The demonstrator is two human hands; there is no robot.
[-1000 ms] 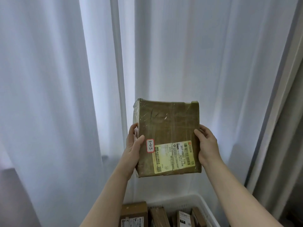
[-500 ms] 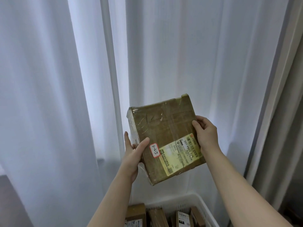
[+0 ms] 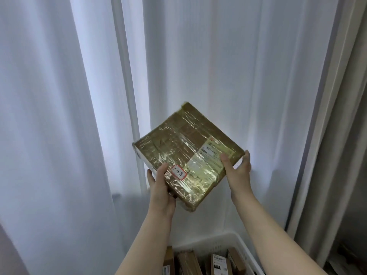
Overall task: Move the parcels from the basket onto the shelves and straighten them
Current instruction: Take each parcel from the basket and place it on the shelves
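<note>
Mid-carry: the flat brown tape-wrapped cardboard parcel (image 3: 178, 147) hangs before the white curtain (image 3: 59, 116), above the white plastic basket (image 3: 228, 240). The left hand (image 3: 159, 187) and right hand (image 3: 238, 171) clamp opposite edges, thumbs on top. Next, I judge, comes a turn toward shelves, none in view. Against half a second ago, the parcel has swung further round and tipped flatter

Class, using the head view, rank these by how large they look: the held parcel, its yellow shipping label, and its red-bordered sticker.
1. held parcel: clearly the largest.
2. yellow shipping label: mid-sized, though glare blurs its edges.
3. red-bordered sticker: the smallest.
</note>
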